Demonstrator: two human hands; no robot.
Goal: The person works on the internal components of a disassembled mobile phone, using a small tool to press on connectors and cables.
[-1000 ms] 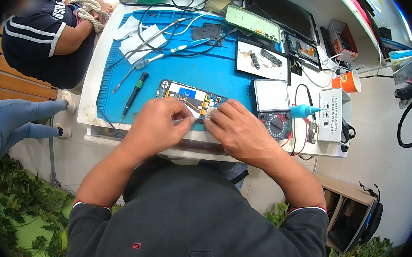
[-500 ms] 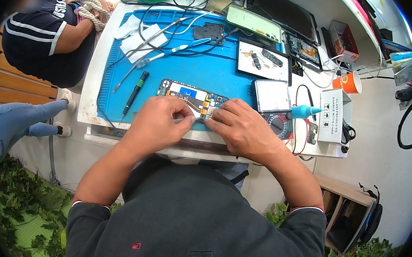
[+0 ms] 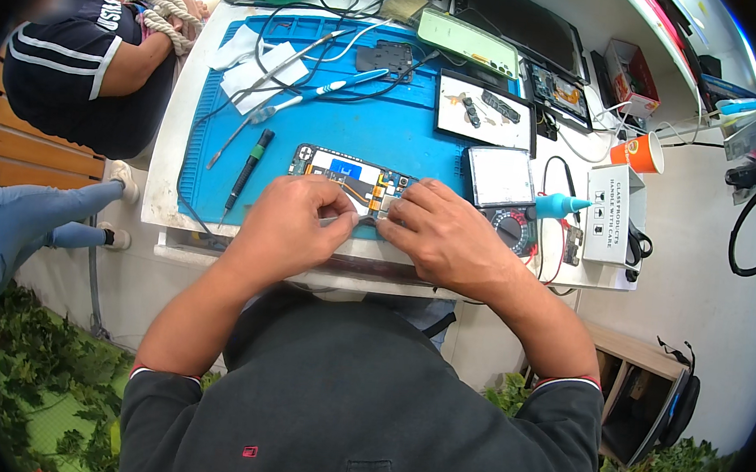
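Note:
An opened phone (image 3: 361, 169) lies on the blue work mat (image 3: 369, 132), its battery, flat cables and circuit board exposed. My left hand (image 3: 296, 227) is closed at its near edge, thumb and forefinger pinched together. Against the right part of that edge, my right hand (image 3: 443, 234) has its fingers curled and pressed together. A small dark piece (image 3: 368, 221) shows between the two sets of fingertips; whether it belongs to the phone I cannot tell. My fingers hide what each hand grips and the phone's lower corners. A green-and-black screwdriver (image 3: 248, 173) lies left of the phone.
Right of the phone are a multimeter (image 3: 511, 231), a blue nozzle bottle (image 3: 562, 205), a white box (image 3: 609, 216) and an orange paper cup (image 3: 639, 154). Behind lie a parts tray (image 3: 453, 117), a blue-and-white toothbrush (image 3: 323, 90), cables and a pale green phone cover (image 3: 467, 43). Another person (image 3: 70, 56) sits left.
My hands and the phone stay almost exactly where they were. At the far left, the legs of a person in jeans have shifted slightly.

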